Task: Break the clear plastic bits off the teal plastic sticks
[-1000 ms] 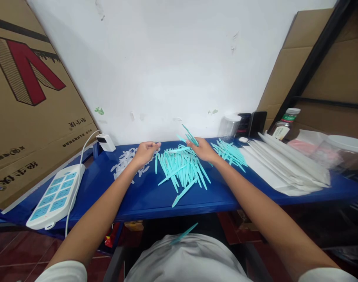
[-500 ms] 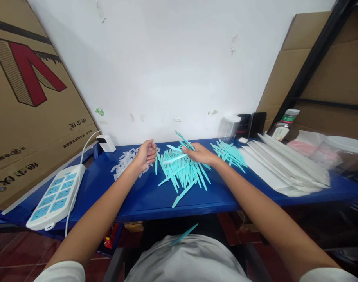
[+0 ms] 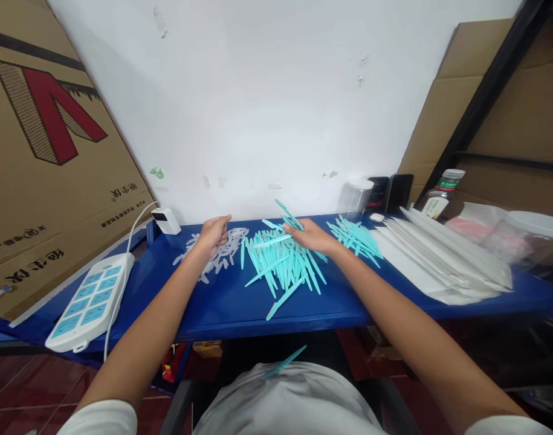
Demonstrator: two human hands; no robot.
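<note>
A loose heap of teal plastic sticks point(image 3: 280, 263) lies in the middle of the blue table point(image 3: 231, 305). My right hand point(image 3: 310, 235) rests on the heap's far side, its fingers closed on a few teal sticks point(image 3: 289, 215) that point up and left. To the left, my left hand point(image 3: 211, 234) reaches onto a pile of small clear plastic pieces point(image 3: 224, 254), fingers curled over them; what they hold I cannot make out. A second, smaller bunch of teal sticks point(image 3: 355, 237) lies right of my right hand. One teal stick point(image 3: 283, 361) lies on my lap.
A white power strip point(image 3: 92, 301) and white adapter point(image 3: 166, 220) sit at the left. A stack of white paper sleeves point(image 3: 443, 257), a clear jar point(image 3: 355, 196), a bottle point(image 3: 439, 194) and a lidded tub point(image 3: 530, 232) stand at the right. Cardboard point(image 3: 45, 157) leans against the wall.
My left hand has moved from beside the teal heap out to the left onto the clear pieces. My right hand has shifted slightly left with the teal sticks in it.
</note>
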